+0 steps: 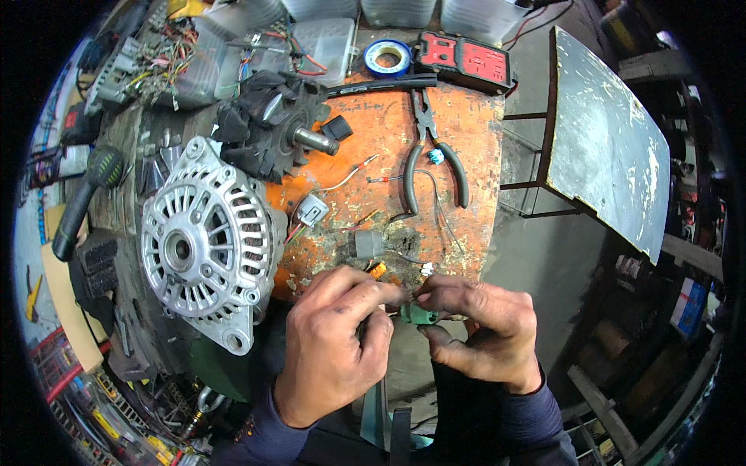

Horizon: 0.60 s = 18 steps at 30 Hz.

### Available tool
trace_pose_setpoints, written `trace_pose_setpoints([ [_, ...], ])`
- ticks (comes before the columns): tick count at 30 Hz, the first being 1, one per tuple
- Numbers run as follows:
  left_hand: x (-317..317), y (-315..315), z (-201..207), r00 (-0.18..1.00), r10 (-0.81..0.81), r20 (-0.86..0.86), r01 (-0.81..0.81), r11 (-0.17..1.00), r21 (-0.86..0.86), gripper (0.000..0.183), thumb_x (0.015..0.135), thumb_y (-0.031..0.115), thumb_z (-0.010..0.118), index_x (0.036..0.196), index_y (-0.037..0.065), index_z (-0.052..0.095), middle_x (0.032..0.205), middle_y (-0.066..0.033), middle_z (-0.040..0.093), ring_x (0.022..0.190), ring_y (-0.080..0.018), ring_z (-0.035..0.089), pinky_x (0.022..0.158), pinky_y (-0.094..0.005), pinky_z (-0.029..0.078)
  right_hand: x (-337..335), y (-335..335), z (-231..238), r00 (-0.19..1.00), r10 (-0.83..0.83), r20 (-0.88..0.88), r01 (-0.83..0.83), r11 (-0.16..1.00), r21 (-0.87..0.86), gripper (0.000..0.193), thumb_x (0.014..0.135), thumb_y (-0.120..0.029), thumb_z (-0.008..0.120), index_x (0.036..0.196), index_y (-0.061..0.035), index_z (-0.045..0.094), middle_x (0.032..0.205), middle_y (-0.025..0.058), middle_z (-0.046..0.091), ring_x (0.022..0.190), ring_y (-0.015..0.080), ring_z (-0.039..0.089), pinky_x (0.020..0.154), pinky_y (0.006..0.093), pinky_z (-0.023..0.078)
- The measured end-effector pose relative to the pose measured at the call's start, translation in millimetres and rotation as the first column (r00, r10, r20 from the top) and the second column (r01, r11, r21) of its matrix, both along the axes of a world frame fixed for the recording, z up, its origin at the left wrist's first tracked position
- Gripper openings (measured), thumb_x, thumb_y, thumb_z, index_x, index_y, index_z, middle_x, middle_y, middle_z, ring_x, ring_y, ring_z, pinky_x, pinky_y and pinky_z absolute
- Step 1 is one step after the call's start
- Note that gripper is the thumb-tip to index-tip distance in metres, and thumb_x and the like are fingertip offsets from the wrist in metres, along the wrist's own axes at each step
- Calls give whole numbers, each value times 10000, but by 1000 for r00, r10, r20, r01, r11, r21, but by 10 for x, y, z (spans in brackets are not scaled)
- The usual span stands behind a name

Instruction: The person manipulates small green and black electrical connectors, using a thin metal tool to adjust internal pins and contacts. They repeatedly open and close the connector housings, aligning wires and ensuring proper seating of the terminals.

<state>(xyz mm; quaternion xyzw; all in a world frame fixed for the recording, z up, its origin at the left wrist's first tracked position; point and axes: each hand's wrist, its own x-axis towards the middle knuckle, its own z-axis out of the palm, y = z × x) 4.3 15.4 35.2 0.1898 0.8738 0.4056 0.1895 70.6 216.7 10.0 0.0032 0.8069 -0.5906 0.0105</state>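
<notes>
One green piece [420, 314], pliers [424, 128] beyond (alternator [203, 242] left)

The fisheye head camera looks down on the orange bench [480, 147]. It sits close above left hand [332, 342] and right hand [489, 330]

Left hand [330, 338] and right hand [489, 330] close together, fingers [470, 301] curled

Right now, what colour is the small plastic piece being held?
The plastic piece is green; best view: head.
</notes>
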Motion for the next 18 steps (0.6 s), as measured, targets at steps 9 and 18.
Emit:
trace_pose_setpoints([
  [9, 8, 62, 39, 898, 173, 404, -180, 983, -21, 206, 851, -37, 784, 1051, -9, 743, 979, -118, 723, 863, -180, 730, 735, -302, 572, -29, -44, 138, 993, -43, -111, 60, 986, 155, 407, 642, 40, 853, 1033, -27, 758, 1034, 128, 777, 902, 290, 781, 785, 343, 624],
  [18, 45, 102, 64, 995, 77, 60, -82, 992, 92, 210, 844, -80, 757, 1042, -10, 748, 976, -131, 722, 820, -213, 738, 728, -319, 584, 21, -7, 155, 990, -51, -133, 69, 989, 132, 425, 639, 30, 856, 1044, -29, 743, 1053, 135, 771, 915, 303, 776, 785, 356, 624],
])
